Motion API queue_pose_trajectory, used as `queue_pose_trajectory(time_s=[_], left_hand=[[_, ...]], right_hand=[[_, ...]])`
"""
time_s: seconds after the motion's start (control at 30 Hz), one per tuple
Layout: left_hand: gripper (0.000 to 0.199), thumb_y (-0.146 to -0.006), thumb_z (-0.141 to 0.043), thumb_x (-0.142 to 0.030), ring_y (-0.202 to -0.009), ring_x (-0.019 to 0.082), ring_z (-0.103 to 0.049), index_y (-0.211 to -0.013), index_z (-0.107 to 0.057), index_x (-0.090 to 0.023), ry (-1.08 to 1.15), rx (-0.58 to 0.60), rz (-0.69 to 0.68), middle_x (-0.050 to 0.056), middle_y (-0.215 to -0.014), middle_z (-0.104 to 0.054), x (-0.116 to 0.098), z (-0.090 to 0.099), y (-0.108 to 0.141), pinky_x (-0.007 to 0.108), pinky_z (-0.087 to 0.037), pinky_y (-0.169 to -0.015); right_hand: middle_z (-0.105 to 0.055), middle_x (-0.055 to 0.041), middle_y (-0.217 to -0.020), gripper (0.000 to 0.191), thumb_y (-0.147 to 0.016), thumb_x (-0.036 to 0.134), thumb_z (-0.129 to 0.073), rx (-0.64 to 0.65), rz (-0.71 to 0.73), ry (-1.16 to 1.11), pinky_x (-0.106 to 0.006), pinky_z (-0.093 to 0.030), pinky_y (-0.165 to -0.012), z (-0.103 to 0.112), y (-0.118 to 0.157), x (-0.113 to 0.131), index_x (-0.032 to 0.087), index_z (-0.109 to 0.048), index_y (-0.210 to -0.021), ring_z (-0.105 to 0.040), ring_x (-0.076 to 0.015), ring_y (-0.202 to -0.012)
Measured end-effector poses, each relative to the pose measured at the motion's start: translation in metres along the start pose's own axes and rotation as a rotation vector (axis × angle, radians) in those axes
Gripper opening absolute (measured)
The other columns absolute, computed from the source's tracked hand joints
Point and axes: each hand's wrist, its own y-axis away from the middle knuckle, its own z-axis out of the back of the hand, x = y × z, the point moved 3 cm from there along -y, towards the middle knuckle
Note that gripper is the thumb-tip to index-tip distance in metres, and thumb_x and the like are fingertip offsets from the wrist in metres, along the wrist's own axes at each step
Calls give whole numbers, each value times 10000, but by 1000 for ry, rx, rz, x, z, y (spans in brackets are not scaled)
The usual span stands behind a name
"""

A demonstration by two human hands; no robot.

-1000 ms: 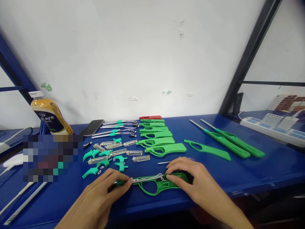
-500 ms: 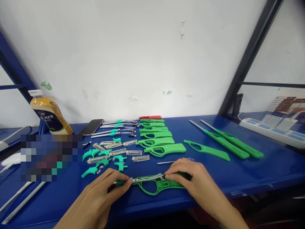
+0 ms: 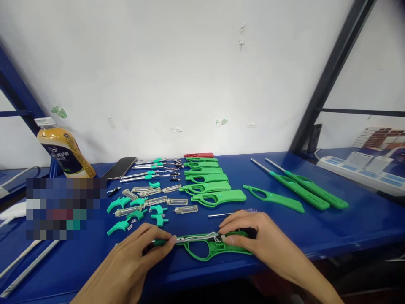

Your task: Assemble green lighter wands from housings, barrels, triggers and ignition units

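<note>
"Head view: where's the green half-shell (image 3: 226, 248)?"
"On the blue table (image 3: 303, 232), between the two hands, its broad end partly behind the right hand (image 3: 251, 230)."
"How's the left hand (image 3: 139, 249)?"
"Pinching the metal tube (image 3: 180, 240) between thumb and finger, at the shell's narrow end."
"And the right?"
"Thumb and fingertips nearly together, pinching the black piece (image 3: 217, 238) over the shell."

A hollow green plastic shell (image 3: 229, 250) lies open side up, partly under the right grip (image 3: 249, 228); a silver metal tube (image 3: 179, 240) leaves the left grip (image 3: 142, 247), white wires (image 3: 199, 237) running toward a black part (image 3: 221, 237) at the right.
</note>
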Motion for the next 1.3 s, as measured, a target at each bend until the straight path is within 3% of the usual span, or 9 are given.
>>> queue_pose_trajectory(time_s=[0.23, 0.63, 0.9, 1.0, 1.2, 1.3], left_hand=[[663, -949, -361, 54, -1011, 150, -719, -1340, -724, -340, 0, -10, -17, 24, -1182, -767, 2, -1, -1, 233, -596, -892], [647, -960, -363, 63, -1049, 156, -715, -1328, -723, -328, 11, -8, -5, 36, -1202, -760, 1, -1, 1, 265, -606, -919], [667, -956, -366, 65, -1075, 152, -711, -1353, -707, -349, -29, -6, -10, 14, -1224, -759, 3, -1, 1, 235, -600, -908], [681, -956, -375, 57, -1050, 138, -725, -1399, -676, -363, -38, -62, -53, 3, -1205, -766, 5, -4, 3, 199, -591, -873], [501, -1022, -446, -61, -999, 126, -776, -1361, -690, -338, -53, -113, -66, 7, -1220, -778, 6, -4, 3, 183, -588, -888], [365, -1096, -497, -219, -990, 130, -797, -1393, -676, -336, -104, -132, -38, 7, -1227, -783, 5, 4, 1, 177, -598, -884]], right_hand=[[-824, 52, -885, 122, -930, 216, -849, -76, 33, 46, -255, -502, -818, -6, 1, 0, 294, -847, -836, -734, -160, -851], [-784, 51, -931, 109, -1013, 297, -769, -52, 161, 150, -290, -481, -885, -5, 8, 11, 284, -781, -905, -703, -162, -904], [-763, 28, -1054, 119, -1050, 364, -713, -6, 152, 193, -295, -497, -935, -7, 14, 11, 302, -774, -968, -699, -172, -998], [-754, 25, -1056, 89, -1041, 348, -727, -5, 177, 234, -305, -487, -961, -9, 16, 13, 295, -759, -977, -696, -172, -1005], [-749, 26, -1050, 85, -1046, 350, -720, -35, 230, 291, -342, -457, -1026, -13, 18, 12, 289, -728, -987, -692, -181, -1000], [-753, 19, -1055, 100, -1068, 349, -683, -51, 252, 316, -362, -443, -1053, -14, 17, 10, 292, -721, -995, -695, -194, -1008]])
